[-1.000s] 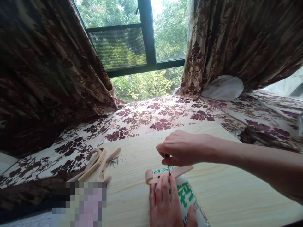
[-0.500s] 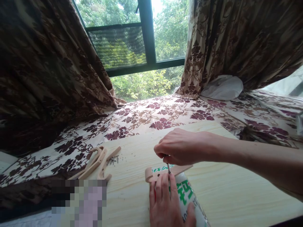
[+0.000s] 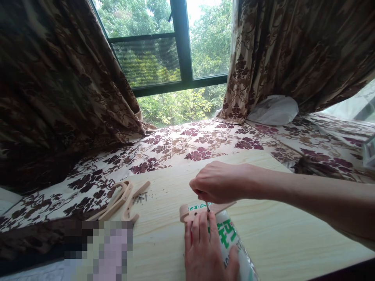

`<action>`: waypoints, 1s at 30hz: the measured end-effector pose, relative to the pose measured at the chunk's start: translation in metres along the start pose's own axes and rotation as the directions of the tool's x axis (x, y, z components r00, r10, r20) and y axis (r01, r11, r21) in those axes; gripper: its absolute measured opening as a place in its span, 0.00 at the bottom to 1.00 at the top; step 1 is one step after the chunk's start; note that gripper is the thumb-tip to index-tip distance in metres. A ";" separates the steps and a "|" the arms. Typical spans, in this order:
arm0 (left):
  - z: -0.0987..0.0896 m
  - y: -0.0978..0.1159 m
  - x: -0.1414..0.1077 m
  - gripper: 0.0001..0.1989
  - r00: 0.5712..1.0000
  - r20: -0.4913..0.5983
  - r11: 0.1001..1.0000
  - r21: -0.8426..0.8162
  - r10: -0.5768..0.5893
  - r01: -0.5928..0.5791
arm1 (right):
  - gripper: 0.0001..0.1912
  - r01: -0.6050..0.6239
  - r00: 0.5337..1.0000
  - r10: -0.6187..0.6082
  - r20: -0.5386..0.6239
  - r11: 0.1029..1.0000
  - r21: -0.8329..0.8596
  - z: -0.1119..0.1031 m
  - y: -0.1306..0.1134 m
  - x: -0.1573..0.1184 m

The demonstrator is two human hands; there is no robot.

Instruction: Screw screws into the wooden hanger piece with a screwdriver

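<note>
My left hand (image 3: 202, 249) lies over a white packet with green print (image 3: 227, 234), its fingertips pressing on a curved light wooden piece (image 3: 184, 213) that rests on the packet. Above it, my right hand (image 3: 218, 181) is closed in a fist round a tool whose thin metal shaft (image 3: 208, 206) points down at the wooden piece. The tool's handle is hidden in the fist. A dark spot, a hole or a screw head, shows in the wood near my left fingertips.
More curved wooden pieces (image 3: 125, 201) lie on the left part of the pale board (image 3: 278, 234), beside a small heap of screws (image 3: 141, 198). Patterned cloth (image 3: 175, 144) spreads behind, with a white bag (image 3: 274, 110) near the curtain.
My right fist has shifted very slightly and turned a little, hiding more of the tool. My left hand still holds down the wooden piece.
</note>
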State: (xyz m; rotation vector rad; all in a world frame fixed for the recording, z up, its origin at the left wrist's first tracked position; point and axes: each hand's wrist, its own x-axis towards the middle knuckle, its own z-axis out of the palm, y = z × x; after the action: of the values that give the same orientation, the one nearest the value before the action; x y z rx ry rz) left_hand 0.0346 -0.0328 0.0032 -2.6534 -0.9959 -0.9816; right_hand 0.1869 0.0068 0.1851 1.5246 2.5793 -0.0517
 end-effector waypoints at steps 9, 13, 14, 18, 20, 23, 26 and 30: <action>0.000 -0.001 0.000 0.27 1.000 0.002 1.000 0.008 0.018 -0.018 | 0.08 -0.062 0.998 0.062 0.001 0.998 0.004 0.000 0.002 -0.004; -0.001 -0.001 0.000 0.27 1.000 0.010 1.000 0.015 0.023 -0.024 | 0.07 0.000 1.000 -0.001 0.029 1.000 0.011 -0.001 0.001 -0.002; -0.001 -0.001 0.000 0.27 1.000 0.013 1.000 0.015 0.022 -0.022 | 0.07 -0.008 0.999 0.008 0.034 1.000 0.004 0.000 0.001 -0.002; -0.001 0.000 0.000 0.27 1.000 0.019 1.000 0.008 0.009 -0.009 | 0.08 -0.066 0.997 0.066 0.028 0.998 -0.014 0.002 0.001 0.000; -0.001 -0.001 0.000 0.27 1.000 0.019 1.000 0.002 0.006 -0.006 | 0.08 -0.074 0.997 0.075 0.034 0.997 -0.025 0.000 0.001 -0.001; -0.001 -0.001 0.000 0.27 1.000 0.028 1.000 -0.003 0.008 -0.008 | 0.07 -0.031 0.998 0.033 0.047 0.999 -0.036 -0.004 0.001 -0.003; -0.001 -0.001 0.000 0.27 0.999 0.038 1.000 -0.015 0.007 -0.006 | 0.07 0.010 0.999 -0.009 0.050 0.999 -0.034 -0.006 0.000 -0.003; -0.001 -0.001 0.000 0.27 0.999 0.046 1.000 -0.011 0.005 -0.005 | 0.06 -0.031 0.997 0.034 0.072 0.998 -0.046 -0.004 -0.001 0.001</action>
State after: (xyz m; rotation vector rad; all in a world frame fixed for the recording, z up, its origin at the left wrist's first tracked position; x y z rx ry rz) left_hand 0.0331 -0.0327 0.0041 -2.6979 -0.9955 -0.9312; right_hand 0.1851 0.0069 0.1886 1.5197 2.4821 -0.0447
